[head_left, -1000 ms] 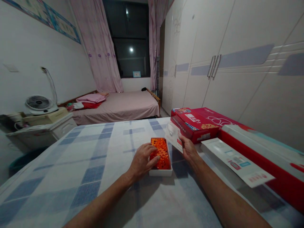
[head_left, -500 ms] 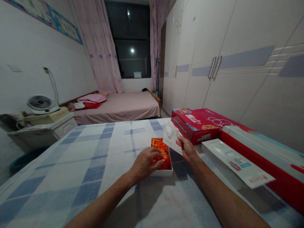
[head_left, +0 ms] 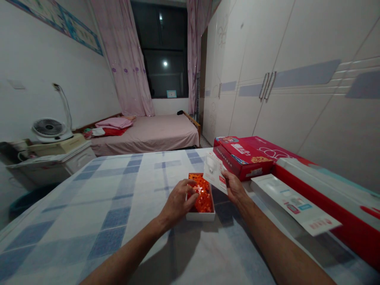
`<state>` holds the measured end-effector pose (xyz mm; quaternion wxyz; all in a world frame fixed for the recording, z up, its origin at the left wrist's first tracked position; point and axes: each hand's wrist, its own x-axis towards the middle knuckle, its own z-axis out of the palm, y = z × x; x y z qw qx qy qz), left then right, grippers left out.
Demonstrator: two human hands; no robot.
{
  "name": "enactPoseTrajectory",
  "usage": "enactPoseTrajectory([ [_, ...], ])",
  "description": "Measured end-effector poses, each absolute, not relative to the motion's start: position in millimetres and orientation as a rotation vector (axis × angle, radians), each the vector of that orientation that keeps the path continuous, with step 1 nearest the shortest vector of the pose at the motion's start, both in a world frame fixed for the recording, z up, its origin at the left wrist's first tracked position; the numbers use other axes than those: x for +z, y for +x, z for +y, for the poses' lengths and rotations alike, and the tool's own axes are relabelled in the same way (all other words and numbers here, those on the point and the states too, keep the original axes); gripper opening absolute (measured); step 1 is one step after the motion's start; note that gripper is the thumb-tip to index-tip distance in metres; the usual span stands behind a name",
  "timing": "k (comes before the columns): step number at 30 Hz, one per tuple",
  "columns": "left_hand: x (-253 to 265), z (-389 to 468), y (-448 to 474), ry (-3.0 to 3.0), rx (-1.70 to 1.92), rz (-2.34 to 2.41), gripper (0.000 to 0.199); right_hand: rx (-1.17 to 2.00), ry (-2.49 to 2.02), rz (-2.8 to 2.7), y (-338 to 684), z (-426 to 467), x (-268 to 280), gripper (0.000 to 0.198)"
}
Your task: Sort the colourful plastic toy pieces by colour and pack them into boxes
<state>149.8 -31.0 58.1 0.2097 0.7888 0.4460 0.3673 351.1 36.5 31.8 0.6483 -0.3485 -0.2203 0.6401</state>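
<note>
A blue-and-white checked cloth is spread under a red box; nearer and left of the red box, an open white box is set; to the red box's right, a long red-and-white carton is laid.

Both bare forearms are slanting inward as I'm watching; the left hand is arching palm-down, its thumb and fingers standing apart, while the right hand is clasping, fingertips partly hiding from me.
</note>
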Motion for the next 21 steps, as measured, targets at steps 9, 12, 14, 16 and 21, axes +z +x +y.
enactPoseTrajectory([
  [9,62,-12,129,2.204,0.982,1.384,0.02,1.484,-0.786,-0.516,352,36,34,0.018],
  [12,54,-12,130,2.287,0.952,1.363,0.018,1.484,-0.765,-0.525,352,38,30,0.018],
  [14,50,-13,135,2.343,0.929,1.318,0.015,1.475,-0.758,-0.519,353,39,28,0.017],
  [16,48,-14,143,2.39,0.902,1.29,0.014,1.473,-0.75,-0.521,354,39,28,0.017],
  [21,49,-15,149,2.428,0.949,1.274,0.009,1.485,-0.759,-0.537,354,38,30,0.018],
])
